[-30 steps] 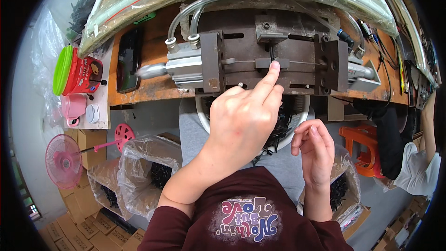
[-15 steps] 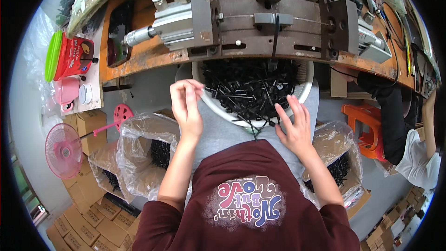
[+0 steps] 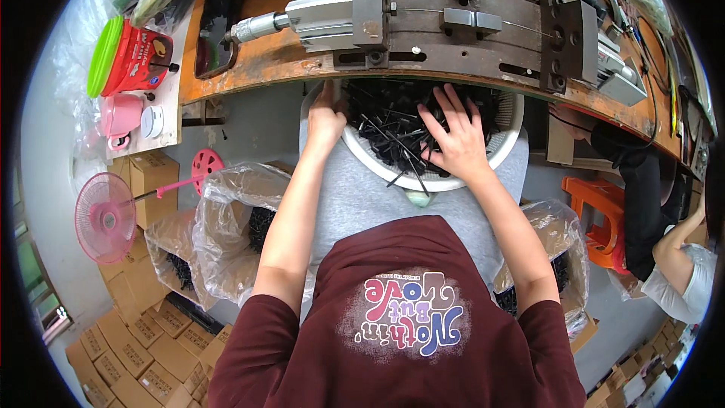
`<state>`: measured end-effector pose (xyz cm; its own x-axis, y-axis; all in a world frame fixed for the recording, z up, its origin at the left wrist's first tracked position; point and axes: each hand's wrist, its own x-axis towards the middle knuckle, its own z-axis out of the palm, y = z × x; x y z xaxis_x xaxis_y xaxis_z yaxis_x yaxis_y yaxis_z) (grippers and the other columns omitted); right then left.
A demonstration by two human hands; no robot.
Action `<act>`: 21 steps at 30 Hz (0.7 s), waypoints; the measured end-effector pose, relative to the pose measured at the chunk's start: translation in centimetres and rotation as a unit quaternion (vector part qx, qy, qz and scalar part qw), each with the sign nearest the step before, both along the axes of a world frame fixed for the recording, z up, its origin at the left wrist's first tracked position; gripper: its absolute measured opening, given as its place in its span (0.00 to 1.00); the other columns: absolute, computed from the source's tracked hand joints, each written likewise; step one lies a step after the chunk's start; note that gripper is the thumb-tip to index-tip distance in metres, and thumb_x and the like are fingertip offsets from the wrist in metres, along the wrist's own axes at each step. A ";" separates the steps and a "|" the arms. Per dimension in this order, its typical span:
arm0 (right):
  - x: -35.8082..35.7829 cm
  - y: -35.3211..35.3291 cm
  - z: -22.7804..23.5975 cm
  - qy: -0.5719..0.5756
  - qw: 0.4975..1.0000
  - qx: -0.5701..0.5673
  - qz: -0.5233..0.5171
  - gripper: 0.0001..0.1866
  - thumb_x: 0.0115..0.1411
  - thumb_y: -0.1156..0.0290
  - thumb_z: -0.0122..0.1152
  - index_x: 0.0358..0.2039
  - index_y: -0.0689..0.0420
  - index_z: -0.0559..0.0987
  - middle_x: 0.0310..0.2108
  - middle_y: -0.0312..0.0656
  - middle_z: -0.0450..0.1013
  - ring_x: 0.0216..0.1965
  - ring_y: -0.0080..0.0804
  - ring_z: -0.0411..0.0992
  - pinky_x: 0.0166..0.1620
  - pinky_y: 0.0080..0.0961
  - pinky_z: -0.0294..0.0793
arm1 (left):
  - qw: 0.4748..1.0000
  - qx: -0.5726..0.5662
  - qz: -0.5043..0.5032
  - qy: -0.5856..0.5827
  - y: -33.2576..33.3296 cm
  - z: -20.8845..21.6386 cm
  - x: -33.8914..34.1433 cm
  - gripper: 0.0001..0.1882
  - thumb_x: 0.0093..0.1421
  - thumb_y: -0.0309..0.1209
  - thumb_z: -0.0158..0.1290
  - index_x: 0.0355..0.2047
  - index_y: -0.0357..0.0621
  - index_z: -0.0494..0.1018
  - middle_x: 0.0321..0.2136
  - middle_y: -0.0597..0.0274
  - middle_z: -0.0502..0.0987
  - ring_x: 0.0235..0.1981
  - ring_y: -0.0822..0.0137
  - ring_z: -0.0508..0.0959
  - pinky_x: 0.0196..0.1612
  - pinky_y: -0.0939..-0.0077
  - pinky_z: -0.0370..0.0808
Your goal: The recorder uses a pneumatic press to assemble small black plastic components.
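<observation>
A white plastic basket rests on my lap, filled with thin black plastic parts, some poking out over its near rim. My left hand is closed around the basket's left rim, its fingertips partly hidden. Inside the basket, my right hand lies palm down on the black parts with its fingers spread. Just beyond, a metal bench fixture carries a small clamp block on a thin rod, with no black part hanging from it.
The wooden bench edge overhangs the basket. Plastic-lined boxes with black parts stand on both sides of me. At left are a pink fan and a red tub; at right, an orange stool and another person.
My left hand went forward onto the basket rim. My right hand moved forward onto the parts. The black strip seen at the clamp block is gone from there. The view has shifted slightly.
</observation>
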<state>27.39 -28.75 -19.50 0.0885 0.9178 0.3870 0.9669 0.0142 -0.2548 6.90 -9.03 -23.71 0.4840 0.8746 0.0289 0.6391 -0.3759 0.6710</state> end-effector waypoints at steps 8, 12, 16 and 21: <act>3.2 2.8 1.5 0.044 0.996 -0.081 -0.001 0.42 0.42 0.56 0.71 0.61 0.44 0.70 0.58 0.46 0.65 0.61 0.47 0.61 0.64 0.47 0.56 | 0.990 -0.095 0.015 0.103 -0.8 0.8 -0.2 0.37 0.54 0.23 0.53 0.66 0.43 0.58 0.49 0.35 0.74 0.51 0.42 0.76 0.53 0.61 0.73; 3.5 1.7 2.8 0.106 0.991 -0.087 0.008 0.46 0.41 0.59 0.73 0.64 0.43 0.66 0.60 0.48 0.62 0.64 0.49 0.58 0.67 0.49 0.51 | 0.987 -0.068 -0.036 0.140 2.0 1.4 0.0 0.29 0.59 0.32 0.52 0.61 0.42 0.64 0.45 0.38 0.77 0.47 0.43 0.77 0.50 0.56 0.74; 3.9 -2.7 4.6 0.130 0.989 -0.070 -0.005 0.47 0.41 0.62 0.75 0.64 0.41 0.66 0.63 0.46 0.59 0.65 0.46 0.57 0.65 0.51 0.54 | 0.966 0.132 -0.062 0.211 5.9 -3.1 -1.6 0.18 0.61 0.33 0.50 0.49 0.40 0.74 0.45 0.43 0.77 0.50 0.44 0.75 0.54 0.54 0.70; 3.4 -10.2 2.0 0.191 0.978 0.013 -0.082 0.32 0.47 0.64 0.70 0.55 0.55 0.74 0.52 0.48 0.69 0.53 0.47 0.67 0.55 0.46 0.63 | 0.965 0.173 -0.192 0.045 5.0 -2.5 1.1 0.14 0.58 0.26 0.49 0.45 0.42 0.76 0.44 0.45 0.77 0.49 0.44 0.74 0.54 0.55 0.69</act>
